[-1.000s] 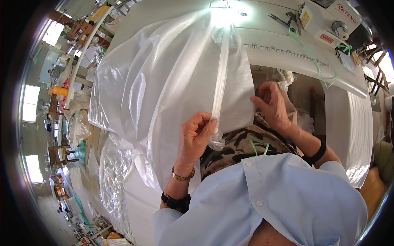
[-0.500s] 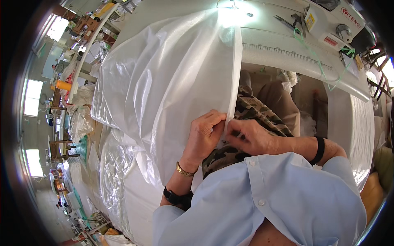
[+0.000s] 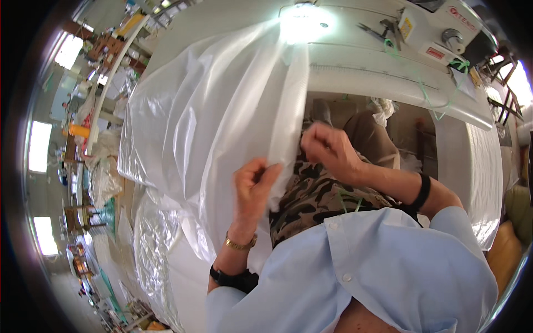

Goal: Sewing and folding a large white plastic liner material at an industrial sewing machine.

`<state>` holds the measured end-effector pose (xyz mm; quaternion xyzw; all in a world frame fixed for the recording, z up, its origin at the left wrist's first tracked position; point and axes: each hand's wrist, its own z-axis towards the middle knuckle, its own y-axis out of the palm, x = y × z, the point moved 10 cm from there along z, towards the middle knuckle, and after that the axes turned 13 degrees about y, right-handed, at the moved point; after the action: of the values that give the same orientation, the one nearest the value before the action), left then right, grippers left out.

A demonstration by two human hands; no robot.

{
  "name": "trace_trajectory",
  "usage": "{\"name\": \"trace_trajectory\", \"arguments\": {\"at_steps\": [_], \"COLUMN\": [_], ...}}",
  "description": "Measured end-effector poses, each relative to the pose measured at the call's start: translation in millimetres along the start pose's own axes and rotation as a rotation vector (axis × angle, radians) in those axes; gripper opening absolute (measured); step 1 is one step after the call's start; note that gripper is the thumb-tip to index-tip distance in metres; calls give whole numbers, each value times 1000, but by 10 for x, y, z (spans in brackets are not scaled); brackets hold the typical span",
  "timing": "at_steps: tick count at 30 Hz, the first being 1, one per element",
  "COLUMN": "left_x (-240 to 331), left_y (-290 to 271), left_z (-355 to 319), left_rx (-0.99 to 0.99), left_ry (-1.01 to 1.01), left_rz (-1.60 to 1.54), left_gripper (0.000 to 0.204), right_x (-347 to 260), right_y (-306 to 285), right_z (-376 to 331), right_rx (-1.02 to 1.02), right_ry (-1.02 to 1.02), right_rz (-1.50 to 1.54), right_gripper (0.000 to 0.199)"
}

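Observation:
A wide sheet of white translucent plastic (image 3: 233, 111) hangs in folds from the lit needle area of a sewing machine (image 3: 302, 25) down to my lap. My left hand (image 3: 252, 186) lies by the sheet's right edge, fingers curled and thumb pressed toward them, with the plastic between. To its right and a little farther off, my right hand (image 3: 331, 151) is raised over my camouflage-patterned apron (image 3: 311, 194), close beside the sheet's edge. Its fingers are curled inward and slightly blurred; whatever they may hold is hidden.
Scissors or snips (image 3: 373, 34) lie on the machine table (image 3: 355, 61), near a white machine housing (image 3: 430, 33). A green cord (image 3: 423, 89) dangles over the table's front edge. Crumpled clear plastic (image 3: 152, 250) is heaped at the left. White layered material (image 3: 483, 183) stands at the right.
My hands, close together at the sheet's edge before, have moved apart: the left leftward and nearer, the right farther off. The narrow folded edge has spread into a wider, looser strip.

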<state>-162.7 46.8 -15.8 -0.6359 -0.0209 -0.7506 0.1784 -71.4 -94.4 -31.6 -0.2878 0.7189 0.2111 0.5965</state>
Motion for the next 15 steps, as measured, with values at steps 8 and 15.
{"name": "trace_trajectory", "arguments": {"at_steps": [8, 15], "left_x": [1524, 1006], "left_y": [-235, 167], "left_z": [549, 138], "left_rx": [-191, -426], "left_ry": [438, 639], "left_rz": [449, 745], "left_gripper": [6, 5], "right_x": [-1252, -582], "right_y": [1198, 1018], "right_z": [675, 603], "right_rx": [-392, -282], "right_ry": [-540, -724], "right_rz": [-523, -204], "right_gripper": [24, 25]}}
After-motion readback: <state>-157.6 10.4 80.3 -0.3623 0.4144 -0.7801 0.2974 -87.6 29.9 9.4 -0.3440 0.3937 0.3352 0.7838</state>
